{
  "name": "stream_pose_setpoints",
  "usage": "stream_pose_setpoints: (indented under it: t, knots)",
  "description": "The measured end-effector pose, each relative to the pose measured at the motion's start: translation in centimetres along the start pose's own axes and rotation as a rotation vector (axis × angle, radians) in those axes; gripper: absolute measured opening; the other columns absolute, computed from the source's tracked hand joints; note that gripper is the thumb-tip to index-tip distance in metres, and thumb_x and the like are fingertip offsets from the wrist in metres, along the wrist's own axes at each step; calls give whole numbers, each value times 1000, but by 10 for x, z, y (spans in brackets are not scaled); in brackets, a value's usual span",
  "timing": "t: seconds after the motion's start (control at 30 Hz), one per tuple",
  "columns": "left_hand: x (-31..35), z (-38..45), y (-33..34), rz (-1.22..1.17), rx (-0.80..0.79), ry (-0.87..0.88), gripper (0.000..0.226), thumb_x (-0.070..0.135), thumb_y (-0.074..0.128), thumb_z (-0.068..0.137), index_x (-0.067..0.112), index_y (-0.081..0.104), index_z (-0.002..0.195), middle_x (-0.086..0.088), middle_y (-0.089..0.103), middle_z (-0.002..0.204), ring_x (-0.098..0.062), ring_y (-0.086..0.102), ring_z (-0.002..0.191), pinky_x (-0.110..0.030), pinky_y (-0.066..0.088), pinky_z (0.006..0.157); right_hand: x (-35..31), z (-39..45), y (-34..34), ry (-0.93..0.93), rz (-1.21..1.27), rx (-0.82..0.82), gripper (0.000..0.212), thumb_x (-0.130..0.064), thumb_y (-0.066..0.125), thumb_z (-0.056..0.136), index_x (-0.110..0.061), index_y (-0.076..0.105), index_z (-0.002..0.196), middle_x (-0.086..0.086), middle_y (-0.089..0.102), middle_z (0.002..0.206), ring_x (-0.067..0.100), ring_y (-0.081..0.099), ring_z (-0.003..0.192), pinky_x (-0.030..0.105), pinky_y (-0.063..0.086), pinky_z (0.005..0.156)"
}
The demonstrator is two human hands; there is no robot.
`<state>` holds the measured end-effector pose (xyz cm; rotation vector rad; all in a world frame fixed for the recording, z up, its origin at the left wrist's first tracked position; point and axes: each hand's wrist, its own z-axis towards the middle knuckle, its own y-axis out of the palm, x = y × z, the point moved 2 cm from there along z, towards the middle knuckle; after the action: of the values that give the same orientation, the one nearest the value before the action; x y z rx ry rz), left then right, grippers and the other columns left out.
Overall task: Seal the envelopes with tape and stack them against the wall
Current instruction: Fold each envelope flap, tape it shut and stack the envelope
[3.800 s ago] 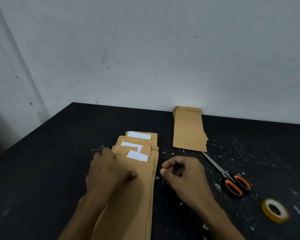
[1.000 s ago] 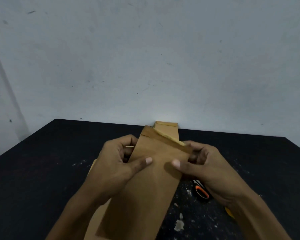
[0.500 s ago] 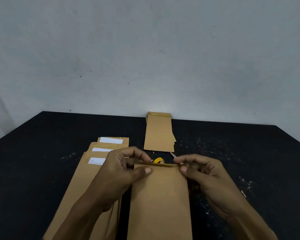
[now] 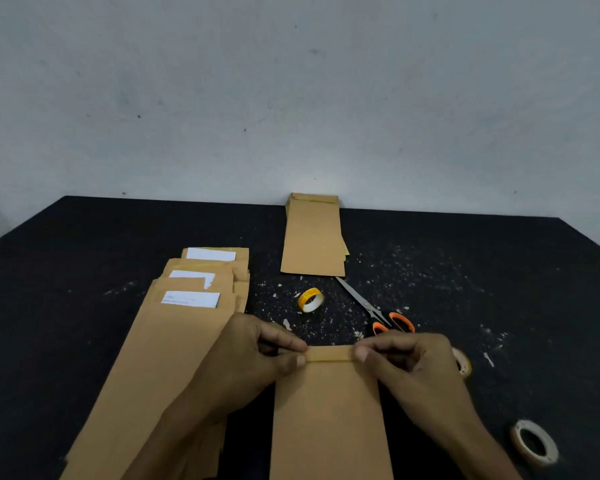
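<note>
Black table (image 4: 84, 271), grey wall | envelope (image 4: 329, 410) lies flat, front centre | left hand (image 4: 253, 355) and right hand (image 4: 413, 362) pinch its folded flap (image 4: 329, 353) — thin, light, bendy paper, I'd say — best held by corners

Both hands, left (image 4: 253, 355) and right (image 4: 409, 362), are bare, forearms unsleeved.
</note>
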<state>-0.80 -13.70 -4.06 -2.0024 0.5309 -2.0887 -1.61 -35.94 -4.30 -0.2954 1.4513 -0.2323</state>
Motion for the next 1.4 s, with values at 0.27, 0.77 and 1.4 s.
stream_pose_setpoints:
  t: [0.27,0.77,1.4]
  knots:
    - [-20,8,19,431,141,419,15,9,73,81,16,80,92,15,71,89,-3,63,85,-20,53,74,28,10,11,-380,-604,39,16,-13,73,87,-23,78,99,-19,67,94,1,58,93,20,51,77]
    - [-1,25,13,474,147,228,12,25,69,90,20,77,83,11,69,82,-3,61,76,-27,51,70,28,5,25,-463,-689,31,24,-32,53,91,-24,75,94,-14,56,93,8,52,86,28,50,65]
    - [45,111,33,303,-189,-612,44,34,60,99,13,53,60,-1,54,57,-12,51,59,-23,46,53,31,8,22,-438,-649,13,22,-30,57,89,-24,76,97,-14,57,94,9,52,89,24,47,66]
